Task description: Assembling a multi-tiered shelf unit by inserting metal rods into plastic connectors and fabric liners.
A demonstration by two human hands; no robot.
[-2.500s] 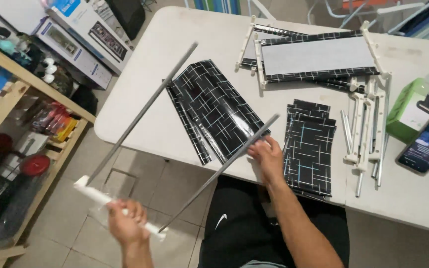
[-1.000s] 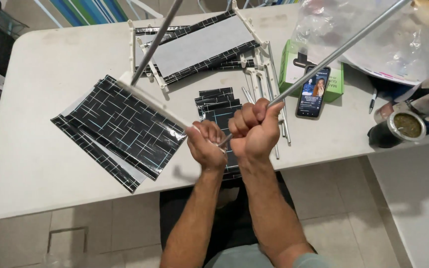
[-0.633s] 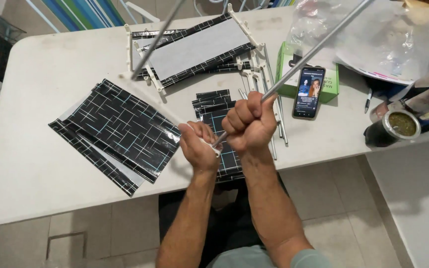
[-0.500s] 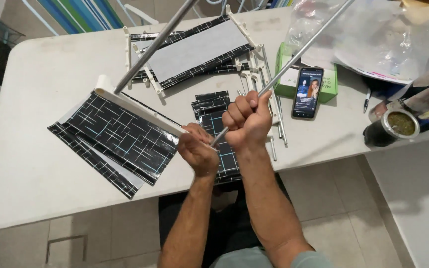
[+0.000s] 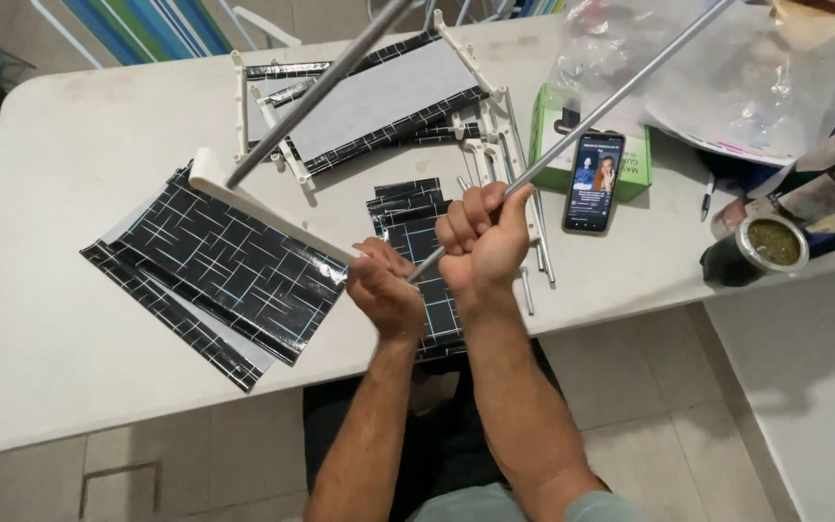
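My right hand is clenched around a thin grey metal rod that slants up to the top right. My left hand grips the end of a white plastic bar. A second grey rod rises from the bar's far end toward the top of the view. Both hands are held close together above the front edge of the white table. Under them lie a small stack of black patterned panels and a larger black patterned sheet.
A grey panel in a white frame lies at the back with loose white pieces and rods. A phone rests on a green box. A clear plastic bag, a pen and a cup of green herb sit at the right.
The frame was swung up from floor level to above the table. My hands came together at its near corner, and my right hand has slid slightly up the rod.
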